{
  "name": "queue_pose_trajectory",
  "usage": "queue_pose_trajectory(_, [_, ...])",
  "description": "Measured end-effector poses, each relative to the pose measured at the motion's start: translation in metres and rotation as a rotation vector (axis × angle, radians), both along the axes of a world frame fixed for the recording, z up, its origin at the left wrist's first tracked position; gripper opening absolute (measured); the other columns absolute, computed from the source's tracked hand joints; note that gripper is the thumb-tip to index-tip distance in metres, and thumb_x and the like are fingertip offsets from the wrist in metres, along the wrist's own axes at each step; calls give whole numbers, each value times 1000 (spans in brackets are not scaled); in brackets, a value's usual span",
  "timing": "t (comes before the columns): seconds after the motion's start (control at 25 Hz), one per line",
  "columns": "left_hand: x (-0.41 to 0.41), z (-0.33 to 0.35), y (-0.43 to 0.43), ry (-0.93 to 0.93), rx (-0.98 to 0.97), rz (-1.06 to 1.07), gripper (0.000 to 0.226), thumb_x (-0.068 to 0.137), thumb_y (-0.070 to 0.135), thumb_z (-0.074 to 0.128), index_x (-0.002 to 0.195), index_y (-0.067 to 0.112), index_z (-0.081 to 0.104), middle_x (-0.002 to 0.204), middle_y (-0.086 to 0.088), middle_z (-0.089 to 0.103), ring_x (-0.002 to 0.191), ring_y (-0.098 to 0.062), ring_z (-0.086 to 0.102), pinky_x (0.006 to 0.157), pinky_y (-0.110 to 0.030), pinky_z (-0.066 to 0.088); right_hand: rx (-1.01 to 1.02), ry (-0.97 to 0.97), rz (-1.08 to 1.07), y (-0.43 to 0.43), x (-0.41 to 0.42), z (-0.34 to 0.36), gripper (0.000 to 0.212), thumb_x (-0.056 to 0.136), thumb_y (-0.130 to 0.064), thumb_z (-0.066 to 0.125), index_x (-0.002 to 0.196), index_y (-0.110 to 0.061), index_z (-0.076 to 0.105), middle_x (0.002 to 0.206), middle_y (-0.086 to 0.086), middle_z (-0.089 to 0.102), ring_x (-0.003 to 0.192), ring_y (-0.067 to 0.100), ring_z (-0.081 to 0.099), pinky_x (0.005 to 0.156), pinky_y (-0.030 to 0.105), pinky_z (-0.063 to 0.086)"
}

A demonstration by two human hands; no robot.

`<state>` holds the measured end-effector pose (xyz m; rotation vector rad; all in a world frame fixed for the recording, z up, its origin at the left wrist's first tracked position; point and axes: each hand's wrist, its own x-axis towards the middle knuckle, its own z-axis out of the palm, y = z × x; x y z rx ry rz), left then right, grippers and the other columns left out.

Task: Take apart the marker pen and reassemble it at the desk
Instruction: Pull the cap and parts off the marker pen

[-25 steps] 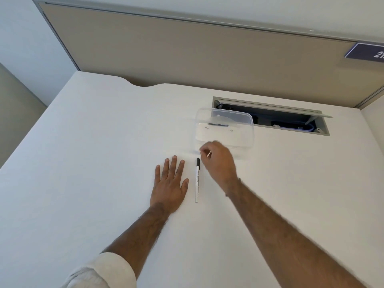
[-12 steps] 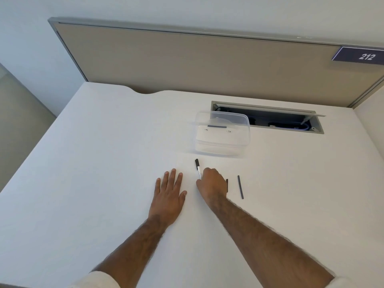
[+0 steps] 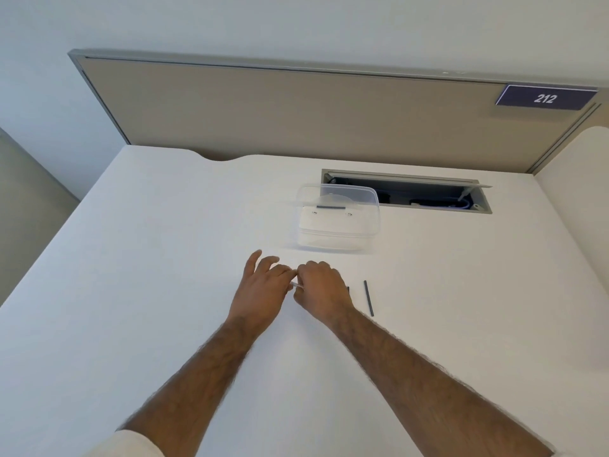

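Both bare forearms reach forward and converge, the hands meeting knuckle to knuckle. The left hand (image 3: 262, 288) lies palm down with fingers loosely spread and slightly raised. The right hand (image 3: 321, 288) is curled into a loose fist, its fingertips hidden beneath it.

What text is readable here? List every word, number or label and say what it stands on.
"212": white numerals on the dark sign, fixed to the top right corner of the partition behind the desk.

Nothing else reads. The marker is almost wholly hidden between the left hand and the right hand, so any print on it cannot be seen. The dark rod and the clear box show no lettering.
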<state>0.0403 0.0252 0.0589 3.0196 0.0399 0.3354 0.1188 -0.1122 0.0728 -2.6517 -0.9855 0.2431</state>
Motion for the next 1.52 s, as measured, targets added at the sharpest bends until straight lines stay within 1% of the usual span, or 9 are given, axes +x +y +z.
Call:
queue_pose_trajectory(0.12, [7, 10, 1, 97, 4, -23, 18, 97, 20, 63, 103, 31, 76, 95, 12, 75, 107, -18, 63, 124, -43, 13, 42, 104, 47, -11, 9, 10, 6, 88, -21, 59, 87, -16, 56, 89, 2, 65, 82, 25, 58, 69, 36, 43])
queue_pose_trajectory(0.24, [10, 16, -1, 136, -57, 6, 19, 101, 28, 56, 108, 28, 74, 98, 10, 74, 101, -17, 64, 123, -38, 18, 171, 339, -51, -25, 18, 17, 6, 85, -19, 61, 89, -19, 65, 81, -7, 66, 72, 16, 60, 62, 30, 46])
queue_pose_trajectory(0.32, [11, 21, -6, 165, -186, 4, 20, 101, 34, 57, 110, 27, 73, 99, 8, 73, 98, -19, 65, 111, -35, 37, 252, 397, -100, -31, 20, 18, 6, 84, -17, 64, 86, -19, 68, 75, -11, 65, 67, 10, 58, 59, 26, 42])
queue_pose_trajectory(0.4, [12, 26, -15, 181, -286, -8, 20, 100, 36, 57, 108, 27, 74, 94, 7, 72, 90, -21, 64, 86, -36, 50, 293, 418, -121, -36, 20, 19, 4, 84, -18, 67, 85, -19, 70, 77, -10, 68, 70, 11, 61, 57, 23, 41])
queue_pose_trajectory(0.6, [17, 29, -23, 173, -302, 16, 18, 101, 36, 55, 107, 29, 72, 95, 8, 69, 87, -18, 62, 70, -33, 46, 484, 419, -287, -70, 35, 15, 2, 86, -23, 72, 84, -21, 72, 84, -11, 71, 74, 8, 64, 67, 25, 52])
queue_pose_trajectory(0.88, [16, 26, -21, 177, -287, 94, 15, 101, 38, 54, 101, 32, 68, 94, 11, 67, 84, -17, 62, 67, -32, 45, 74, 235, -515, -116, 43, -16, 2, 91, -20, 60, 91, -20, 61, 101, -1, 67, 90, 21, 62, 74, 33, 50])
queue_pose_trajectory(1.08, [16, 26, -22, 190, -278, 92, 15, 101, 38, 53, 100, 33, 67, 93, 11, 66, 83, -16, 62, 65, -31, 41, -122, 201, -543, -109, 39, -25, 17, 89, -11, 55, 106, -13, 59, 105, 6, 65, 100, 29, 62, 74, 32, 48])
queue_pose_trajectory(1.32, [15, 27, -19, 192, -290, 102, 16, 102, 37, 53, 102, 31, 67, 94, 12, 65, 85, -16, 60, 66, -32, 42, -162, 148, -551, -105, 35, -27, 21, 92, -4, 43, 110, -10, 53, 108, 10, 63, 101, 31, 60, 69, 31, 41])
queue_pose_trajectory(1.52, [15, 27, -21, 202, -369, 109, 14, 103, 36, 51, 103, 33, 64, 93, 16, 58, 87, -10, 57, 63, -28, 37, -79, 134, -608, -110, 44, -14, 24, 88, -5, 50, 106, -8, 65, 109, 11, 64, 102, 31, 63, 73, 33, 50])
